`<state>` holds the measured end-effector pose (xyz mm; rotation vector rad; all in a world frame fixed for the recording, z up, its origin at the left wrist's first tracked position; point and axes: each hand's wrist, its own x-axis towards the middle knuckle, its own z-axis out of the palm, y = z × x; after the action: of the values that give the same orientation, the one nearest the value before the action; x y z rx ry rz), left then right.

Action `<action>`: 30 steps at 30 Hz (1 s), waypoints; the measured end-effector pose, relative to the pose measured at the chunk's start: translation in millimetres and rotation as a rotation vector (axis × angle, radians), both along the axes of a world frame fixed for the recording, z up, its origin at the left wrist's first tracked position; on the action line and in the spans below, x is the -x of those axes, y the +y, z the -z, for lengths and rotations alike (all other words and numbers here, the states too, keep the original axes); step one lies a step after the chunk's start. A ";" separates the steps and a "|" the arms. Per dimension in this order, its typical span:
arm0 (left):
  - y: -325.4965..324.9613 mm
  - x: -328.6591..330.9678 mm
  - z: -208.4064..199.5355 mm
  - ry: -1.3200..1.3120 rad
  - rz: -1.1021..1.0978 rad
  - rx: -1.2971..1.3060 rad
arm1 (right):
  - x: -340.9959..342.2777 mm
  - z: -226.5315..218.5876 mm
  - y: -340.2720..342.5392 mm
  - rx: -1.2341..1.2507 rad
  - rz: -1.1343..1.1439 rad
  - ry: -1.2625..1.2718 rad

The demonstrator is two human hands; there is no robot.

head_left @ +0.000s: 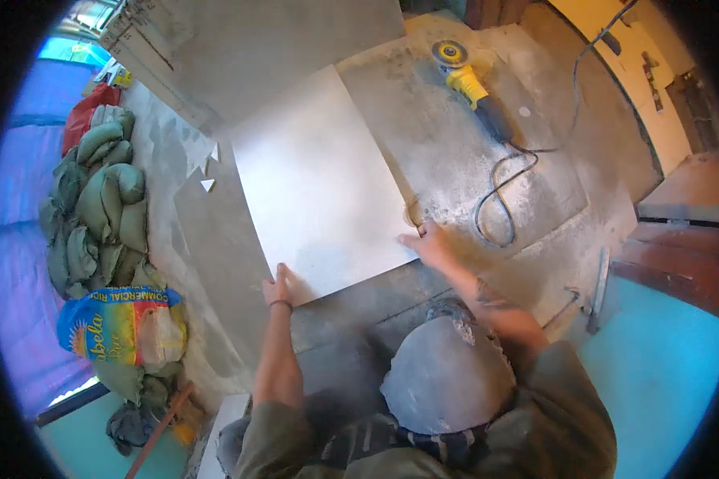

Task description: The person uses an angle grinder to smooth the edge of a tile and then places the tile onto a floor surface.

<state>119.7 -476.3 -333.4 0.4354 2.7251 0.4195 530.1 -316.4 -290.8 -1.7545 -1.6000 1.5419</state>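
Observation:
A large white rectangular tile (319,184) lies slanted across the middle of the dusty grey work surface. At its near left corner my left hand (280,289) grips the edge, thumb on top and the other fingers partly hidden. My right hand (433,246) holds the near right corner, with fingertips on the tile's face. Beyond it to the right rests a yellow and black angle grinder (473,88), its disc pointing away from me. Neither hand touches the grinder. Its black cord (499,191) loops down close to my right hand.
Small white triangular offcuts (208,185) lie left of the tile. A large grey slab (272,48) stands at the far left. Green filled bags (108,199) and a colourful printed sack (124,327) line the left side. A rounded dusty grey shape (449,375) sits between my arms.

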 end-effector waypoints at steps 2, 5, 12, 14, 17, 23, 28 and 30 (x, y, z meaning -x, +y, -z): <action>14.1 -25.6 -23.6 -0.139 0.018 -0.084 | -17.5 -8.3 10.6 0.000 -0.015 -0.062; 16.6 7.6 -72.0 -0.226 0.088 -0.181 | 5.3 -48.5 18.2 0.103 -0.064 0.076; -44.7 20.9 -117.9 -0.290 -0.034 -0.356 | 37.7 -121.6 -53.8 -0.192 -0.155 0.181; -54.9 -8.5 -140.9 -0.382 -0.100 -0.391 | 44.1 -202.6 -60.0 -0.199 -0.197 0.163; -86.6 -43.0 -129.0 -0.668 -0.305 -0.738 | 64.9 -256.0 -70.6 -0.323 -0.278 0.057; -125.1 -105.8 -133.0 -0.937 -0.363 -0.813 | 105.4 -395.7 -124.8 -0.549 -0.536 -0.223; -143.3 -133.6 -129.2 -1.059 -0.414 -0.971 | 158.7 -453.4 -145.7 -0.672 -0.743 -0.446; -153.1 -123.9 -121.6 -1.077 -0.263 -0.912 | 170.0 -457.0 -147.8 -0.726 -0.783 -0.475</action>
<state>243.6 -629.4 -211.8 -0.0006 1.4235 1.4601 360.2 -464.2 166.2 -1.1584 -2.8357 0.5520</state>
